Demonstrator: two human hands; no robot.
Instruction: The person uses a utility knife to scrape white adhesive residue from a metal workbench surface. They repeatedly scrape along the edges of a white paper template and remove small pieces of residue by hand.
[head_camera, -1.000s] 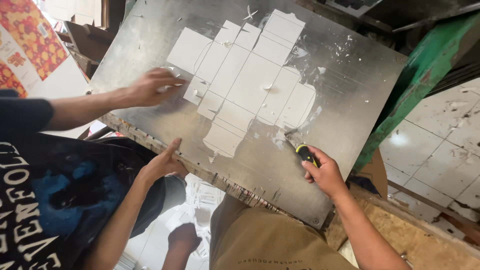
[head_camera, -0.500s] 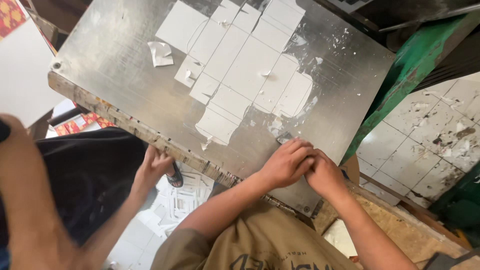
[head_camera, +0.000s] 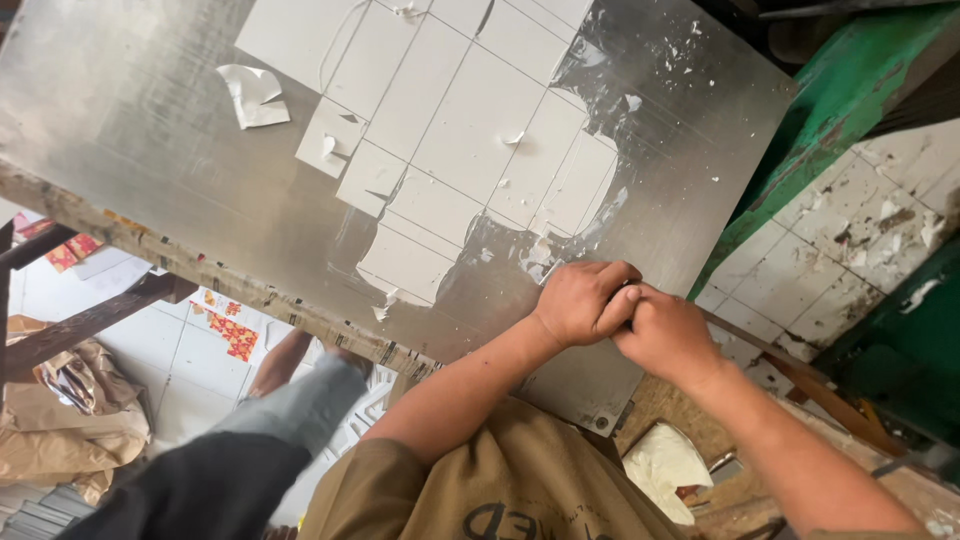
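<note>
- Whereas the left hand (head_camera: 582, 302) was spread on the metal sheet (head_camera: 150, 140) a second ago, it is now curled against the right hand (head_camera: 668, 335).
- Both fists are pressed together at the sheet's near edge, beside the white paper pieces (head_camera: 470, 130); what is gripped cannot be told.

A big shiny metal sheet (head_camera: 180, 150) lies flat and fills most of the view. It rests on a wooden bench edge (head_camera: 200, 275) that runs along its side from 9 o'clock down toward 6 o'clock. Stuck on the sheet, from the middle up to 12 o'clock, is a patch of white paper pieces (head_camera: 470, 130) cut into squares by thin lines. A small curled white scrap (head_camera: 253, 95) lies alone on the bare metal at 10 o'clock. Little white crumbs (head_camera: 690, 60) dot the sheet at 1 o'clock. A torn white strip end (head_camera: 385, 305) sits near the middle, close to the wooden edge.
</note>
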